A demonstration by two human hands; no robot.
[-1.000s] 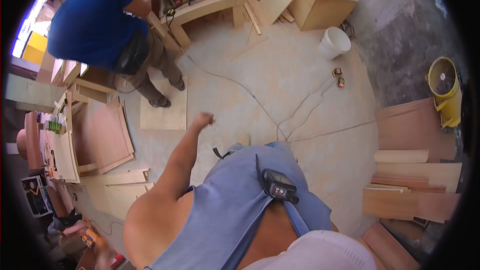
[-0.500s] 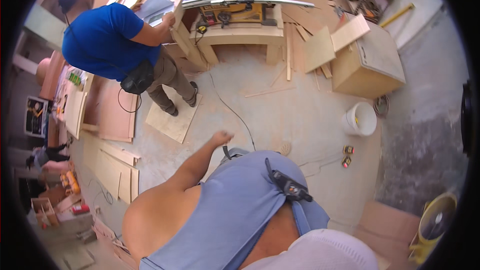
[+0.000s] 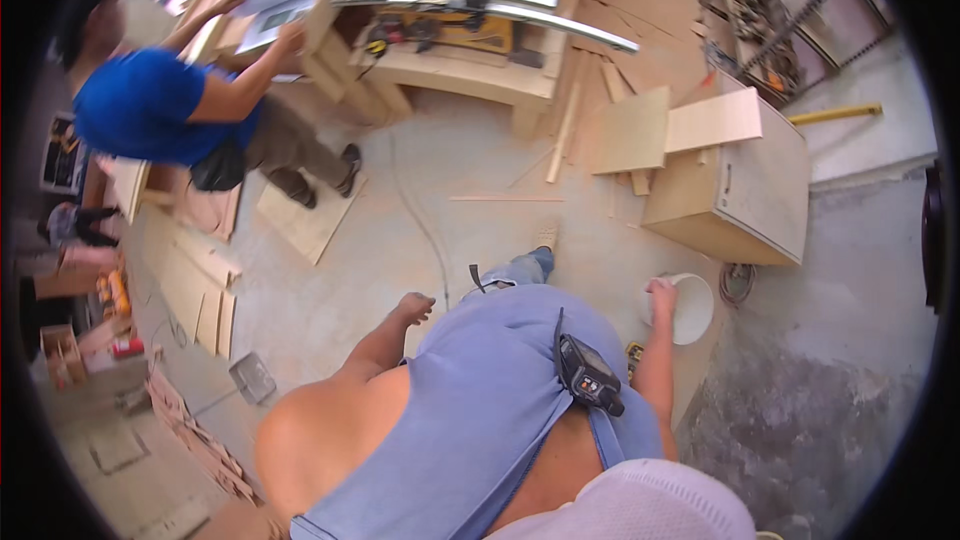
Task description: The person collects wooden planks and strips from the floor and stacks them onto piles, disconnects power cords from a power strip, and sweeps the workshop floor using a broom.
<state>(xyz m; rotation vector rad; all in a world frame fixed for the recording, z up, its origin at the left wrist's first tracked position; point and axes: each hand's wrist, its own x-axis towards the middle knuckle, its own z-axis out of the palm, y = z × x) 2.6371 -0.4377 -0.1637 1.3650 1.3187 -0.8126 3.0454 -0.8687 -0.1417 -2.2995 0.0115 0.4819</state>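
Observation:
My left hand (image 3: 413, 308) hangs over the floor beside my waist, its fingers loosely apart and nothing seen in them. On the other side, my right hand (image 3: 660, 292) is loosely curled with no object visible in it. It overlaps the near left rim of a white bucket (image 3: 695, 312) in the picture; whether it touches the bucket, I cannot tell. A small yellow-and-black item (image 3: 634, 354) on the floor is partly hidden by my right forearm. A black device (image 3: 590, 375) hangs at my chest over a light blue garment (image 3: 480, 380).
A co-worker in blue (image 3: 150, 105) holds a sheet (image 3: 275, 20) beside a table saw (image 3: 480, 30) on a wooden stand. A wooden cabinet (image 3: 750, 185) with boards on top stands ahead right. A cord (image 3: 420, 225) and a thin strip (image 3: 507, 199) cross the floor. Boards (image 3: 190, 290) lie left.
My right hand has come into view near the bucket. My left hand has shifted left and nearer to me. A stepping foot now shows ahead. The view has turned and moved forward.

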